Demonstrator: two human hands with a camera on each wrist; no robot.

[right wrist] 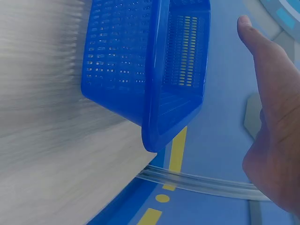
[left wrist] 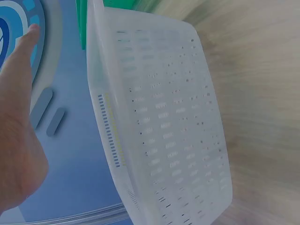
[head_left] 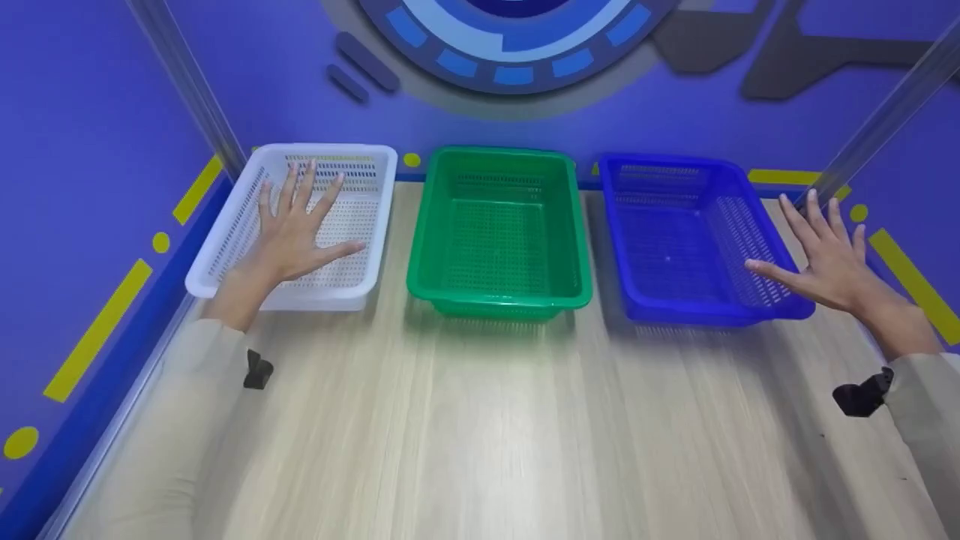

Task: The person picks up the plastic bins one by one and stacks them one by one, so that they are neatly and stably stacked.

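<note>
Left hand point(head_left: 296, 229) spread flat, fingers straight, above white basket point(head_left: 225, 247); grasping nothing. Right hand point(head_left: 829, 259) likewise splayed at blue basket point(head_left: 637, 225) right rim. Green basket point(head_left: 424, 240) between, on wooden table point(head_left: 480, 420). Likely pre-grasp stage; next calls for curling fingers onto rims.

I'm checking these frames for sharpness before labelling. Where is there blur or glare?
Head view: sharp on the three baskets, with soft glare on the table. Left wrist view: white basket fairly clear, the wood beside it smeared, left hand soft. Right wrist view: table streaked with blur, blue basket and right hand clearer.
</note>
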